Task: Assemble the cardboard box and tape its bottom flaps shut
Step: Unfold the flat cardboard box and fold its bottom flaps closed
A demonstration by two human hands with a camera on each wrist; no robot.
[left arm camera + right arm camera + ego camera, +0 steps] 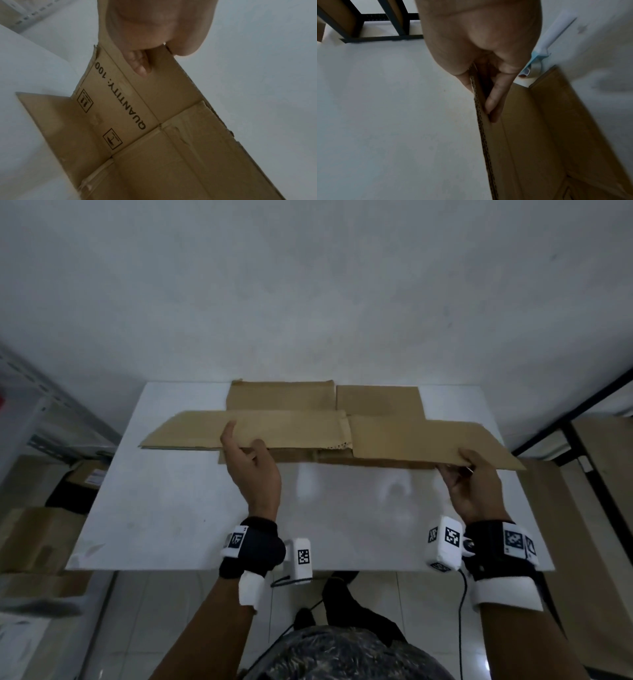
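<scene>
A white bench [191, 508] stands against a pale, blotchy wall [308, 285], its glossy top throwing back dim reflections. On it lies the cardboard box [291, 426], still folded flat, its far flaps reaching the wall edge of the bench and its near edge lifted off the surface between my two hands. My left hand [251, 470] holds the near left part of the box, thumb on top and fingers [141, 67] curled underneath against the plain brown face beside the printed word "QUANTITY: 100". My right hand [474, 477] pinches the near right flap, thumb above and fingers [494, 97] pressed flat along its underside by the raw corrugated edge.

To the left of the bench a grey metal rack [41, 405] leans into view, with stacked cartons [37, 539] on the floor beneath it. To the right a black-framed panel [582, 419] stands by more brown board [606, 460]. In the right wrist view a pale blue object [537, 59] sits near the wall behind the box; what it is I cannot tell. White floor tiles [164, 621] show below the bench edge.
</scene>
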